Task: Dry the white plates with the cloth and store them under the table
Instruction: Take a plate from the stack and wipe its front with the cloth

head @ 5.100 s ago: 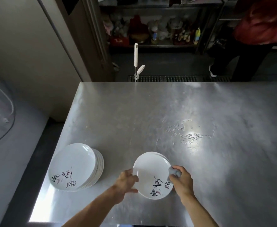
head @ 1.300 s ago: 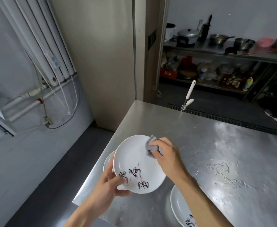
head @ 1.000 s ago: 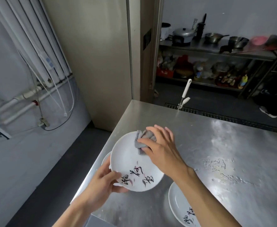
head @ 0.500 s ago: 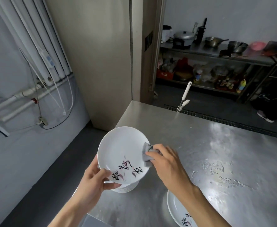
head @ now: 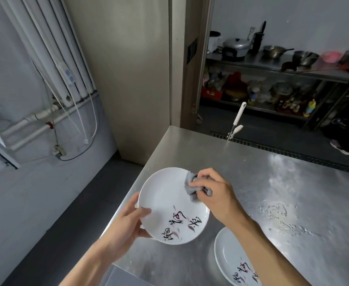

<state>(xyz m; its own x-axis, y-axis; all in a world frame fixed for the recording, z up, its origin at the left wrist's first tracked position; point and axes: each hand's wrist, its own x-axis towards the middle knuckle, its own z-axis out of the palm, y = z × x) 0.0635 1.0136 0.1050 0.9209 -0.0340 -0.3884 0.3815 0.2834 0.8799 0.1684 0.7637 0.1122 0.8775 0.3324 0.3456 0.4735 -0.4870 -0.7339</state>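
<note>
The left hand pinches the plate by its rim above the table, tilting it so the right hand, curled round the cloth, can wipe.

- White plate raised over the table's left edge: we log black brush-written characters with pink strokes along its near rim; we cannot read them.
- Second white plate at the table's near edge: like characters, partly cut off, unreadable to us.
</note>
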